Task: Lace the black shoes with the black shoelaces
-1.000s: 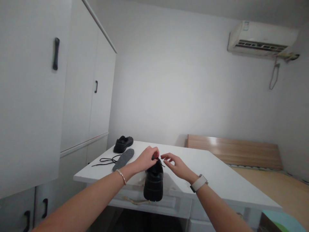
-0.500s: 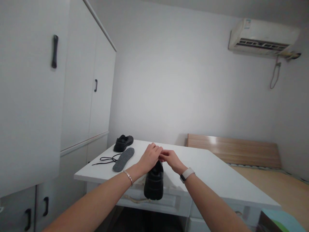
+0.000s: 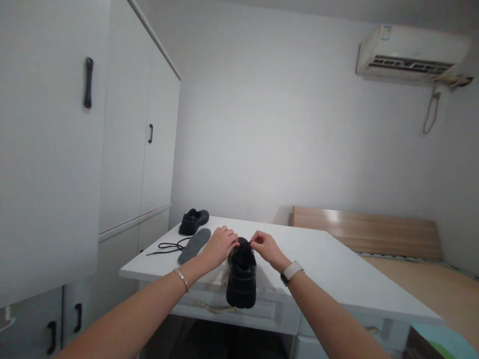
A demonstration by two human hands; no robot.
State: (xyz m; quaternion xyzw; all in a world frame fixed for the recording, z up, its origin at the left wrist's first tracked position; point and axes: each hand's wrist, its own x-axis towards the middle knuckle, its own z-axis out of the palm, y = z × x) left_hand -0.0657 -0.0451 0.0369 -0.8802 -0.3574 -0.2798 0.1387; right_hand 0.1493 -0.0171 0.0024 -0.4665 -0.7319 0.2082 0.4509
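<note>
A black chunky shoe (image 3: 241, 279) stands on the near edge of the white table (image 3: 337, 274), heel toward me. My left hand (image 3: 220, 244) and my right hand (image 3: 264, 247) sit on either side of its top, each pinching the thin black lace at the shoe's opening. A bracelet shows on my left wrist and a white watch on my right. Farther left on the table lie a grey insole (image 3: 194, 245), a loose black lace (image 3: 167, 247) and a second black shoe (image 3: 193, 221).
White wardrobe doors (image 3: 123, 149) with black handles rise at the left, close to the table. A wooden bed frame (image 3: 366, 232) runs along the far wall at right. An air conditioner (image 3: 411, 55) hangs high on the wall. Table drawers face me below the shoe.
My hands came together over the shoe's top, then drew slightly apart to either side, both now pinching the lace. The shoe has stayed in place.
</note>
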